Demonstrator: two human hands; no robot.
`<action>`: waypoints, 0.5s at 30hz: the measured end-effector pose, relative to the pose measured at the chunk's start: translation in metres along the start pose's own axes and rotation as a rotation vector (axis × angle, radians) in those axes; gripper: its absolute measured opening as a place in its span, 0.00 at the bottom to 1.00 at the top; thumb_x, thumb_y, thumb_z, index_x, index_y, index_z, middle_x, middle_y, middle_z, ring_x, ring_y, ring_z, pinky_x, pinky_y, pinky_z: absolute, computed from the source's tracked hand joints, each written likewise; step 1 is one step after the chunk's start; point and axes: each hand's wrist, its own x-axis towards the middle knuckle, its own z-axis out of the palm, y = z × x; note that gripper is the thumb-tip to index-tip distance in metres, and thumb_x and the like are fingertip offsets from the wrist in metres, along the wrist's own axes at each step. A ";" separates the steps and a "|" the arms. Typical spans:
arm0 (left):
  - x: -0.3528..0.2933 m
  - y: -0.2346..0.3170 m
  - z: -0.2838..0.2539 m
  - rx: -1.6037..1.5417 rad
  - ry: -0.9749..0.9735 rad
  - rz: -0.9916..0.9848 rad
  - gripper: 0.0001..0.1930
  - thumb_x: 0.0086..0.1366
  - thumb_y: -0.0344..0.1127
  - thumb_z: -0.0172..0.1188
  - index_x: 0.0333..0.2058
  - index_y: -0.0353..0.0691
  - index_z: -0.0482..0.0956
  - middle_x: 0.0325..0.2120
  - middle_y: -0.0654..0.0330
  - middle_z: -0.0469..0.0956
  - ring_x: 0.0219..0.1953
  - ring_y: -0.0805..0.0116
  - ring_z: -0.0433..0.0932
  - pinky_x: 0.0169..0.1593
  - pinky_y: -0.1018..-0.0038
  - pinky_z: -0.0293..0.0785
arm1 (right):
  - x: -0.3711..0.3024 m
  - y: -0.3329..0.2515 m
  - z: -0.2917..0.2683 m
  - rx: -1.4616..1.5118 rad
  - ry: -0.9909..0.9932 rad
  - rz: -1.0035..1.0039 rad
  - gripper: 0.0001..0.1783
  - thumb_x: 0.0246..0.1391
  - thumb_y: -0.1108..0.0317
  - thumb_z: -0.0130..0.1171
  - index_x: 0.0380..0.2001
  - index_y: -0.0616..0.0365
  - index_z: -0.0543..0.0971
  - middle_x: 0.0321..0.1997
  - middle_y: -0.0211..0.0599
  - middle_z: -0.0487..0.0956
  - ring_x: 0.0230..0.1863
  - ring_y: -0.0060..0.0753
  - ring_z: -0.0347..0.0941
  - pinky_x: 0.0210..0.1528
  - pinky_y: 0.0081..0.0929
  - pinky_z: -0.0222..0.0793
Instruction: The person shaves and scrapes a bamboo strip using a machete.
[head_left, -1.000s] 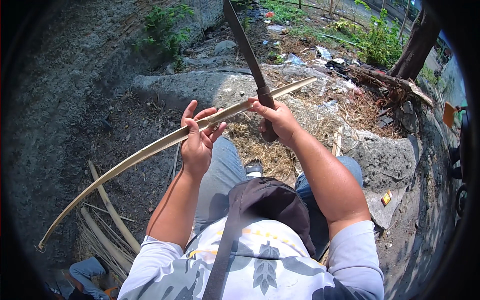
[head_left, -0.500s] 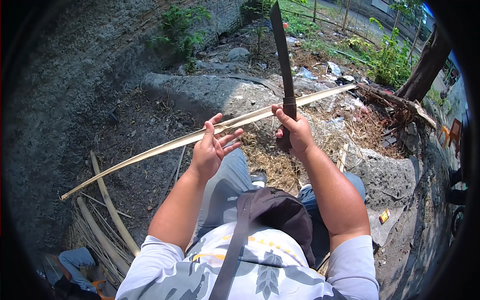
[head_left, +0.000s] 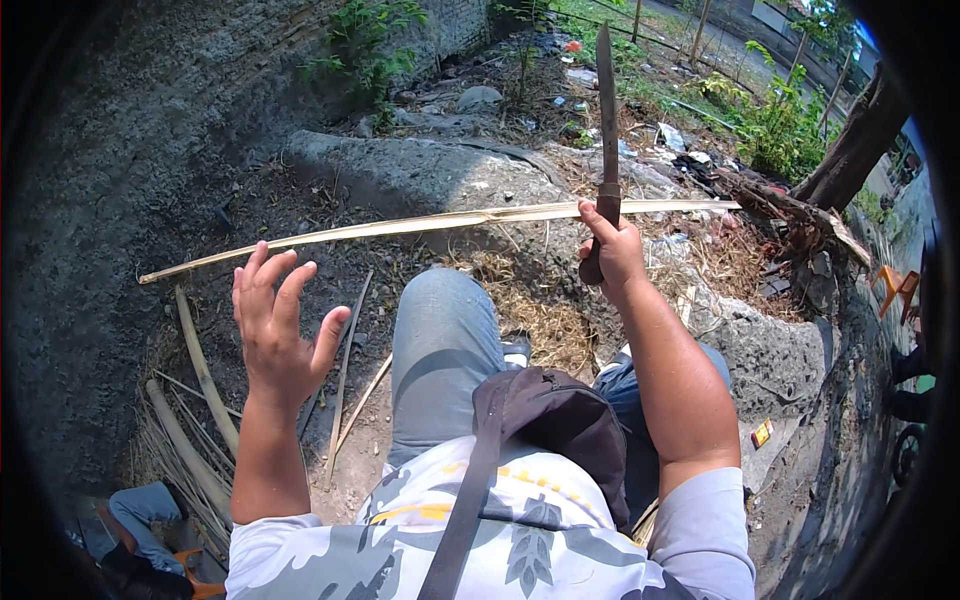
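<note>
My right hand grips the dark handle of a machete, its blade pointing up and away from me. A long pale split strip of palm frond stalk or wood crosses in front of me and passes at the right hand's fingers, which seem to hold it too. My left hand is raised at the left with fingers spread, holding nothing. Its fingertips are close under the strip's left part; whether they touch it I cannot tell.
Long stalks and thin sticks lie on the ground at left. A rough wall rises beyond them. Ahead is a large stone slab; at right stand a tree trunk and a rock. Another person's leg shows lower left.
My left hand has come off the strip's middle and moved left toward its end, fingers spreading. The strip has swung flatter, its left end rising. The machete has shifted slightly right and lower.
</note>
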 end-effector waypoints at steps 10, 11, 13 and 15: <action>0.008 -0.041 0.016 -0.068 -0.049 0.118 0.34 0.58 0.51 0.71 0.60 0.42 0.71 0.54 0.52 0.73 0.58 0.49 0.72 0.62 0.53 0.65 | 0.000 -0.001 -0.005 -0.106 -0.068 -0.054 0.20 0.56 0.53 0.71 0.44 0.57 0.84 0.33 0.26 0.80 0.23 0.15 0.69 0.27 0.19 0.69; 0.014 -0.034 0.015 -0.071 -0.050 0.121 0.34 0.58 0.51 0.71 0.60 0.42 0.71 0.54 0.52 0.73 0.58 0.49 0.72 0.62 0.53 0.65 | -0.001 -0.001 -0.003 -0.123 -0.073 -0.041 0.20 0.56 0.53 0.71 0.44 0.57 0.84 0.32 0.26 0.79 0.23 0.16 0.69 0.27 0.19 0.69; 0.030 -0.017 0.011 0.071 -0.058 0.120 0.34 0.56 0.51 0.72 0.58 0.42 0.73 0.50 0.54 0.76 0.54 0.48 0.74 0.60 0.53 0.67 | 0.000 -0.002 -0.005 -0.120 -0.066 -0.040 0.21 0.56 0.52 0.72 0.43 0.57 0.83 0.32 0.26 0.78 0.23 0.16 0.69 0.27 0.19 0.70; 0.031 -0.018 0.017 0.072 -0.149 0.096 0.34 0.55 0.50 0.74 0.57 0.41 0.74 0.49 0.53 0.78 0.55 0.49 0.76 0.60 0.55 0.68 | 0.000 -0.004 -0.010 -0.096 -0.069 -0.050 0.22 0.55 0.51 0.72 0.42 0.58 0.83 0.32 0.26 0.77 0.23 0.16 0.69 0.27 0.19 0.70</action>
